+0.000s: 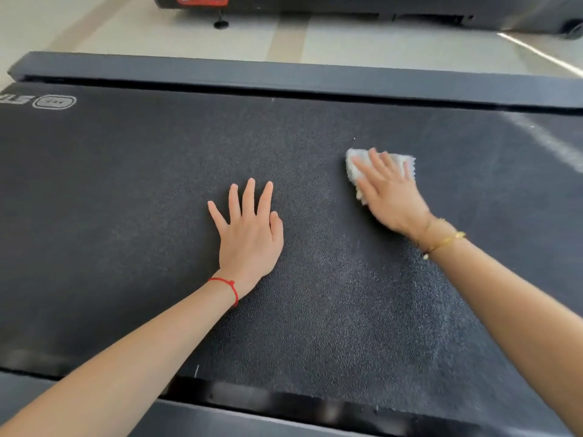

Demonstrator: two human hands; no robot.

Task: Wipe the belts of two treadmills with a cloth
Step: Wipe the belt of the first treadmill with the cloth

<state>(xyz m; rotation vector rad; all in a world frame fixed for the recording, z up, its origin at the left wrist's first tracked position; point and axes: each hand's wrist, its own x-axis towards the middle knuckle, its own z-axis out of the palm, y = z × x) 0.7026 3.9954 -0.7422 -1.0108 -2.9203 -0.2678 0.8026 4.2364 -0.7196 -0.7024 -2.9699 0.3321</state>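
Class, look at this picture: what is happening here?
A person is cleaning a treadmill belt. The right hand presses a white cloth flat against the belt with straight fingers, toward its far right part. The left hand rests flat on the belt beside it, fingers spread, holding nothing. A second treadmill stands across the floor, beyond the far side rail.

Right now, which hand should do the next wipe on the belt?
Probably the right hand. It already lies flat on the white cloth, pressing it onto the belt. The left hand rests flat on the bare belt with nothing under it, away from the cloth, so it looks better for leaning on.
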